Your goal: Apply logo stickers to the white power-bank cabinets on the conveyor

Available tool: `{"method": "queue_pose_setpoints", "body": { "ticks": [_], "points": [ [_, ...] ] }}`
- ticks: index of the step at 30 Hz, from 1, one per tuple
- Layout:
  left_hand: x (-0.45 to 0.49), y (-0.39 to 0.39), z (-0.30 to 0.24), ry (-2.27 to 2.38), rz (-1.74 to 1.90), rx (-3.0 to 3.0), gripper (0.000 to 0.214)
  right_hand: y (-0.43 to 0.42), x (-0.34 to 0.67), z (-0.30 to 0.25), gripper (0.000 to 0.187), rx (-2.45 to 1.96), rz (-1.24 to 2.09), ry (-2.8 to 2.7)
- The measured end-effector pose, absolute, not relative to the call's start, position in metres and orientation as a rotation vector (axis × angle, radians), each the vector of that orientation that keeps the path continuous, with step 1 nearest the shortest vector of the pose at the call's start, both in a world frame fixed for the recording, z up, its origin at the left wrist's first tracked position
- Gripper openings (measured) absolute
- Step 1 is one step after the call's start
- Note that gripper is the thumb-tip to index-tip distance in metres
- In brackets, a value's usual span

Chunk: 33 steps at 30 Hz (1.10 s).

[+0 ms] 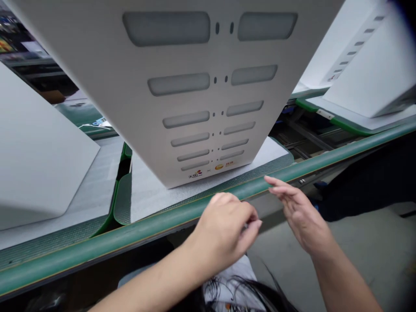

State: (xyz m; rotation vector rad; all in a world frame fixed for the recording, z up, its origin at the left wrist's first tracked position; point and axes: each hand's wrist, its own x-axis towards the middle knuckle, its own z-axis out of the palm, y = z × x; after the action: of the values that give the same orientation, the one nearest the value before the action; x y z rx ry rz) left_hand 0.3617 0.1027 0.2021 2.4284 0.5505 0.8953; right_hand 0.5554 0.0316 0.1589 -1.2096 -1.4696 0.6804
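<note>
My left hand (227, 225) is in front of the green conveyor edge, its fingers curled in and the thumb close to the forefinger. Whatever may lie inside that curl is hidden. To its right, my right hand (299, 212) is held up with fingers stretched out, its palm turned toward the left and nothing visible in it. The two hands are apart. Beyond them stands a tall white cabinet (224, 125) with two columns of rounded grey panels, small dark slots between them and printed logos near its base. Neither hand touches it.
White foam sheeting (146, 195) lies under the cabinet on a green-edged pallet. Another white cabinet (39, 156) stands at left, more white cabinets (370, 82) at right. The green conveyor rail (136, 232) crosses in front. A person's dark-clothed leg (364, 186) is at right.
</note>
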Motion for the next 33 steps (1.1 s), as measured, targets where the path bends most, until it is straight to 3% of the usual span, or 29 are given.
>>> {"method": "queue_pose_setpoints", "body": {
  "ticks": [3, 6, 9, 11, 15, 18, 23, 29, 33],
  "points": [
    [0.339, 0.109, 0.227, 0.643, 0.752, 2.273, 0.008, 0.053, 0.549, 0.167, 0.043, -1.129, 0.704, -1.518],
    [0.317, 0.112, 0.241, 0.7, 0.682, 2.227, 0.011, 0.087, 0.551, 0.167, 0.033, -1.4, 0.41, -1.545],
    [0.295, 0.113, 0.244, 0.828, 0.714, 2.193, 0.014, 0.114, 0.551, 0.165, 0.048, -1.658, 0.231, -1.49],
    [0.282, 0.115, 0.244, 0.92, 0.744, 2.097, 0.018, 0.12, 0.539, 0.167, 0.053, -1.582, 0.462, -1.53],
    [0.26, 0.124, 0.252, 0.97, 0.793, 1.921, 0.021, 0.106, 0.483, 0.183, 0.052, -0.832, 1.32, -1.454],
    [0.245, 0.131, 0.26, 1.03, 0.871, 1.844, 0.022, 0.091, 0.448, 0.196, 0.048, -0.787, 1.464, -1.416],
    [0.227, 0.14, 0.255, 1.057, 0.915, 1.694, 0.024, 0.083, 0.429, 0.213, 0.065, -0.745, 1.284, -1.602],
    [0.238, 0.138, 0.221, 0.905, 0.591, 1.688, 0.032, 0.082, 0.421, 0.235, 0.015, -0.872, 0.582, -1.786],
    [0.245, 0.125, 0.212, 0.795, 0.433, 1.666, 0.032, 0.081, 0.417, 0.237, 0.009, -1.018, 0.316, -1.809]
  ]
}}
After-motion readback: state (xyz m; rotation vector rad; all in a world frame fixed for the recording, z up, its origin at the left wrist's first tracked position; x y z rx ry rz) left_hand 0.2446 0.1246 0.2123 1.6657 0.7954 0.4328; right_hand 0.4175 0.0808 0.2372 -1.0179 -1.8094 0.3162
